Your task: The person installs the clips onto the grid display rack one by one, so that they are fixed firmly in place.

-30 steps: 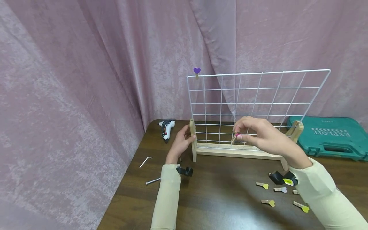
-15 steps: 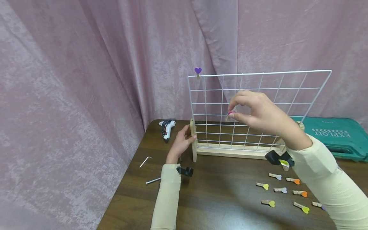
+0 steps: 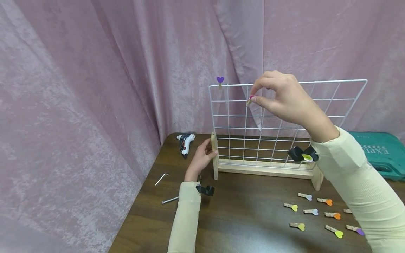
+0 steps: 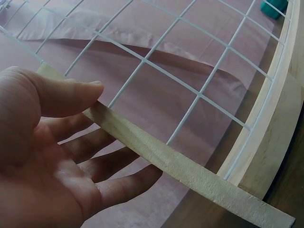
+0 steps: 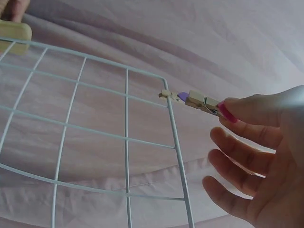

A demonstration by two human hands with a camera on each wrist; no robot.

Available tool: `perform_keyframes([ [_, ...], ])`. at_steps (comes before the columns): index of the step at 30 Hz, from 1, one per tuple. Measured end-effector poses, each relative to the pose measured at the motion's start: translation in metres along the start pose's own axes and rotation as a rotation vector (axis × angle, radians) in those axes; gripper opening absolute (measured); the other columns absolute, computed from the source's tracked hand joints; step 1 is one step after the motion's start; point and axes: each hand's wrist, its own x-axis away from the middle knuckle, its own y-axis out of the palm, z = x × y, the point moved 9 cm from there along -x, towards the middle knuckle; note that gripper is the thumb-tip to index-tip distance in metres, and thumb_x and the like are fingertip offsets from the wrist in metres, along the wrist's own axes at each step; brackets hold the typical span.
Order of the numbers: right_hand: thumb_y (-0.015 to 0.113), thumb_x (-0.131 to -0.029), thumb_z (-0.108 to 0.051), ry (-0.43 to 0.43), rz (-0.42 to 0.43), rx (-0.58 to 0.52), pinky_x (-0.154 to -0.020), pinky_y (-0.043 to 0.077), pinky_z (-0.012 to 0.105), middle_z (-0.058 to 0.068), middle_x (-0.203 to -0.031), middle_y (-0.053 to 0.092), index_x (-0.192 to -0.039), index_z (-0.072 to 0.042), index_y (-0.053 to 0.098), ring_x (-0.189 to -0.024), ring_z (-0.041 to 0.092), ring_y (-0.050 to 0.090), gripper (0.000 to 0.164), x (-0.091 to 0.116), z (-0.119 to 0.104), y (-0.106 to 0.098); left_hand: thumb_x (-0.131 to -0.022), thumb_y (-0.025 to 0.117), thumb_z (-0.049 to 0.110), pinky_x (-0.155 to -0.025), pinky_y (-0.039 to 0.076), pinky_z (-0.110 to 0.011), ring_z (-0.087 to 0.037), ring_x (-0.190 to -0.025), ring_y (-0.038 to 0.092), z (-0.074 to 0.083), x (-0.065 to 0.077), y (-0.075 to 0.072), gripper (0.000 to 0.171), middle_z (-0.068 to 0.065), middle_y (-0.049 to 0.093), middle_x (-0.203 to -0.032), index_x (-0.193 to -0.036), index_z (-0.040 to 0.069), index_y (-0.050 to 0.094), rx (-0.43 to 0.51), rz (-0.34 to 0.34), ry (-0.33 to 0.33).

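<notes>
A white wire grid [image 3: 335, 81] stands upright in a wooden stand [image 3: 262, 168]. My left hand [image 3: 200, 158] holds the stand's left post [image 4: 166, 159], thumb on the near side and fingers behind it. My right hand [image 3: 281, 95] is raised before the grid's upper part, pinching a wooden clothespin [image 5: 202, 102] by its pink heart between thumb and index finger; the other fingers are spread apart. The pin's free end points towards the grid's top bar. Clipped to that bar near its left corner is a clothespin with a purple heart [image 3: 220, 80].
Several heart clothespins, such as a yellow one [image 3: 291, 207] and an orange one [image 3: 325, 201], lie at the table's right. A glue gun [image 3: 188, 142], a hex key [image 3: 161, 178] and a bolt [image 3: 171, 200] lie at left. A green case [image 3: 373, 147] sits behind the right arm.
My right hand has risen with the pink-heart clothespin from low on the grid to near its top bar, uncovering more pins on the table. The left hand keeps its place on the post.
</notes>
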Motion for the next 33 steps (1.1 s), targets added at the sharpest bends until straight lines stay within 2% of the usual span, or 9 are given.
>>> perform_keyframes([
  [6,0.07,-0.077,-0.004,0.036,-0.014,0.035,-0.074,0.035,0.039,0.005,-0.09,0.063,-0.08,-0.005,0.067,-0.09,0.024,0.051,0.005,-0.02,0.008,0.004,-0.086,0.057,-0.006,-0.099,0.037,-0.045,-0.038,-0.114,0.049,0.002,0.001,-0.002,0.044,-0.027,0.053,-0.12,-0.127,-0.012,0.043,0.014,0.009,0.021],
  [9,0.07,-0.077,-0.002,0.022,-0.017,0.047,-0.077,0.035,0.04,0.008,-0.093,0.062,-0.078,-0.002,0.066,-0.093,0.026,0.049,0.004,-0.031,0.008,0.006,-0.086,0.057,-0.006,-0.099,0.037,-0.044,-0.037,-0.115,0.048,0.001,0.002,-0.002,0.044,-0.027,0.053,-0.121,-0.127,-0.01,0.043,0.018,0.012,0.011],
  [13,0.072,-0.075,0.001,-0.02,-0.003,0.064,-0.077,0.036,0.038,0.01,-0.093,0.062,-0.076,0.001,0.068,-0.093,0.026,0.047,0.004,-0.045,0.006,0.005,-0.086,0.057,-0.006,-0.1,0.037,-0.043,-0.037,-0.116,0.047,0.0,0.004,-0.001,0.045,-0.026,0.052,-0.123,-0.129,-0.009,0.043,0.027,0.007,-0.003],
  [18,0.072,-0.075,-0.001,0.008,-0.046,0.08,-0.078,0.034,0.039,0.007,-0.093,0.063,-0.078,0.0,0.072,-0.094,0.023,0.046,0.003,-0.059,0.009,0.007,-0.086,0.056,-0.006,-0.1,0.036,-0.045,-0.037,-0.117,0.047,0.0,0.005,-0.001,0.044,-0.026,0.052,-0.123,-0.128,-0.008,0.044,0.03,0.006,-0.005],
  [25,0.071,-0.077,-0.002,0.072,-0.121,0.1,-0.078,0.035,0.039,0.006,-0.092,0.064,-0.079,0.0,0.072,-0.094,0.024,0.047,0.003,-0.067,0.015,0.013,-0.086,0.056,-0.006,-0.1,0.034,-0.049,-0.039,-0.116,0.046,0.0,0.005,-0.001,0.044,-0.027,0.052,-0.122,-0.128,-0.008,0.043,0.032,0.003,-0.001],
  [29,0.071,-0.076,-0.003,0.064,-0.137,0.116,-0.078,0.035,0.04,0.007,-0.092,0.064,-0.077,-0.001,0.072,-0.093,0.025,0.048,0.003,-0.07,0.017,0.016,-0.086,0.056,-0.006,-0.101,0.033,-0.048,-0.039,-0.117,0.045,0.001,0.005,0.0,0.045,-0.028,0.051,-0.123,-0.129,-0.008,0.043,0.032,-0.002,-0.008],
  [33,0.07,-0.076,-0.005,0.065,-0.171,0.118,-0.084,0.036,0.043,0.007,-0.094,0.066,-0.076,-0.001,0.072,-0.095,0.026,0.05,0.004,-0.071,0.02,0.022,-0.087,0.056,-0.005,-0.102,0.033,-0.048,-0.038,-0.117,0.045,0.001,0.006,-0.001,0.046,-0.03,0.049,-0.124,-0.13,-0.008,0.041,0.026,-0.006,-0.022],
])
